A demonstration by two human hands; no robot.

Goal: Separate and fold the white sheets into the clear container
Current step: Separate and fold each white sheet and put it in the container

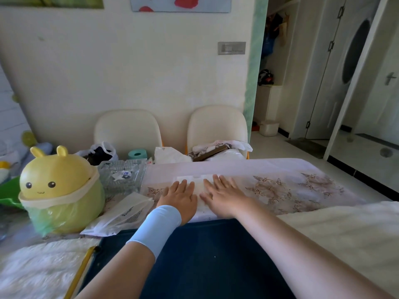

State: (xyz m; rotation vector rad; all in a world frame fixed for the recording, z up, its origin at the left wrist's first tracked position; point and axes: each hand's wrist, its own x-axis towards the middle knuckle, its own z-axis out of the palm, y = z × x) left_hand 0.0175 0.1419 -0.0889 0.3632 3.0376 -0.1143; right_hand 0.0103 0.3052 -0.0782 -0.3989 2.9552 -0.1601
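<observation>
A white sheet (pixel 199 183) lies flat on the patterned tablecloth (pixel 280 186) near the table's front edge. My left hand (pixel 180 196), with a light blue wrist sleeve, presses flat on the sheet's left part with straight fingers. Beside it my right hand (pixel 222 194) lies flat on the sheet's right part, fingers spread. The clear glass container (pixel 123 175) stands to the left of the sheet with a small crumpled piece inside. More white sheets (pixel 125 212) lie in a loose pile left of my left wrist.
A yellow-green cartoon bin (pixel 59 190) with a bag liner stands at the left. Plastic bags (pixel 99 153), a teal roll (pixel 137 153) and clutter sit at the table's far edge before two cream chairs (pixel 127 128). A doorway opens at right.
</observation>
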